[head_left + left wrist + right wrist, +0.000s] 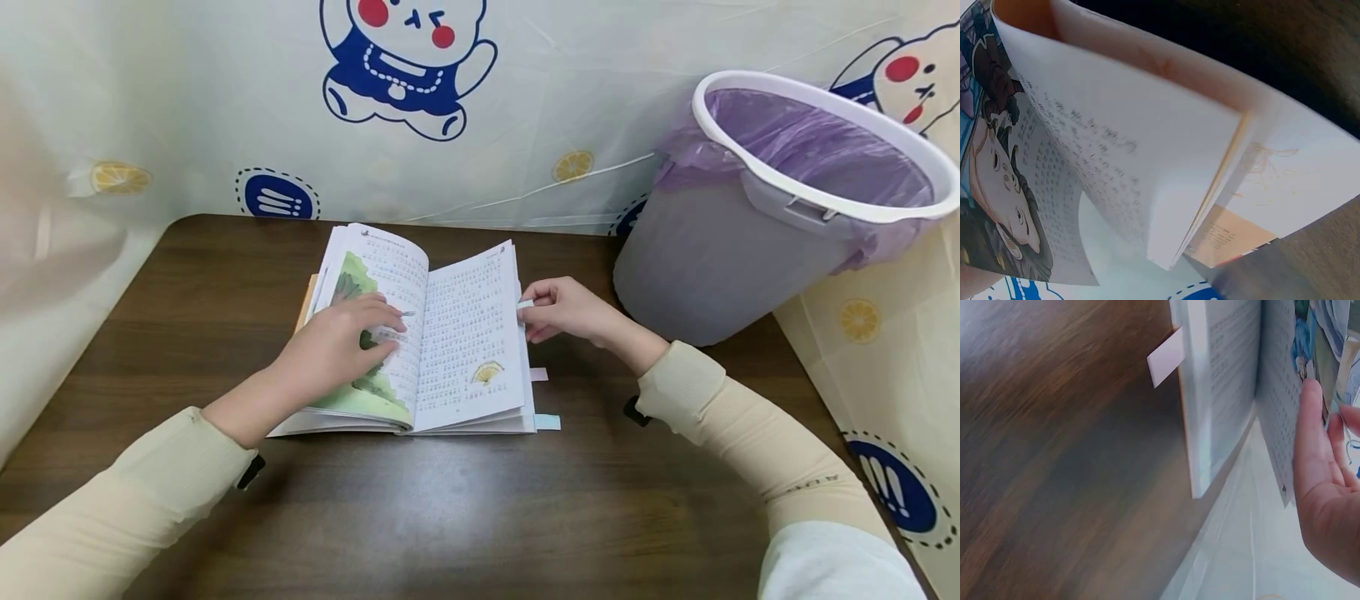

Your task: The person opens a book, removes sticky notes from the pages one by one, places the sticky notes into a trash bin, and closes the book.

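Note:
An open book (465,325) lies on the wooden table, with printed text on both pages and a green picture on the left one. My left hand (341,337) rests on the left page with relaxed fingers, near a small pale strip by the thumb. At the right edge, my right hand (562,312) pinches a pale sticky tab (525,305) between thumb and fingers. Lower on that edge, a pink tab (538,374) and a light-blue tab (548,422) stick out. Raised pages (1104,112) fill the left wrist view. In the right wrist view, fingers (1313,437) are at a lifted page.
A grey trash bin (690,250) with a white rim and purple liner stands at the back right, close to my right hand. Behind the table (450,517) hangs a pale curtain (562,100) with cartoon prints. An orange edge shows under the book's left side.

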### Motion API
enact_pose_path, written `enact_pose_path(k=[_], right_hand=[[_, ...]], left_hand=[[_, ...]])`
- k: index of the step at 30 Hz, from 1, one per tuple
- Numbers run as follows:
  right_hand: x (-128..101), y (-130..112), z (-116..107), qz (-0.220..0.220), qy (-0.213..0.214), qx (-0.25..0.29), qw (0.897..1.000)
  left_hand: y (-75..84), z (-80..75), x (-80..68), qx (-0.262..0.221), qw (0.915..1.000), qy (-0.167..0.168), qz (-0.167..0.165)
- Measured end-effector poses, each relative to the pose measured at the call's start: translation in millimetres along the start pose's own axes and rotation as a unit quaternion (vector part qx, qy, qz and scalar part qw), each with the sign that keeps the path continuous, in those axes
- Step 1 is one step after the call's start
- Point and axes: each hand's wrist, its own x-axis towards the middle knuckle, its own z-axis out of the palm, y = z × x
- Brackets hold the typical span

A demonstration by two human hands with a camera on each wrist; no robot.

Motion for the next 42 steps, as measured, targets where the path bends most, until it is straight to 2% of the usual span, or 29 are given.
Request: enact_pose_path(k=[5,10,15,19,28,33,38,42], right_hand=[[1,-9,8,-0.004,0.024,0.034,0.999],[5,-25,16,-0.027,0.034,0.031,0.999],[10,-44,25,-0.065,0.035,-0.027,0.997],[15,-61,32,-0.085,0.037,-0.093,0.991],[24,-91,42,-0.1,0.033,-0.201,0.974],[25,-92,45,-0.101,0.031,-0.215,0.971],[22,-81,41,-0.088,0.036,-0.205,0.974],[17,-67,39,-0.067,0.039,-0.191,0.978]], left_hand=[[5.0,-5.3,3.2,-0.054,0.9982,0.017,-0.019],[13.0,-14.7,10.9,-0.093,0.9946,-0.005,-0.045],[19.3,-19.4,19.3,-0.101,0.9934,-0.034,-0.042],[26.7,-22.0,25.7,-0.091,0.9933,-0.052,-0.048],[47.7,-26.3,40.1,-0.084,0.9865,-0.087,-0.11],[49.5,-22.9,43.4,-0.089,0.9868,-0.089,-0.102],[46.8,-23.5,40.4,-0.122,0.9802,-0.096,-0.123],[41.3,-26.6,34.0,-0.123,0.981,-0.092,-0.119]])
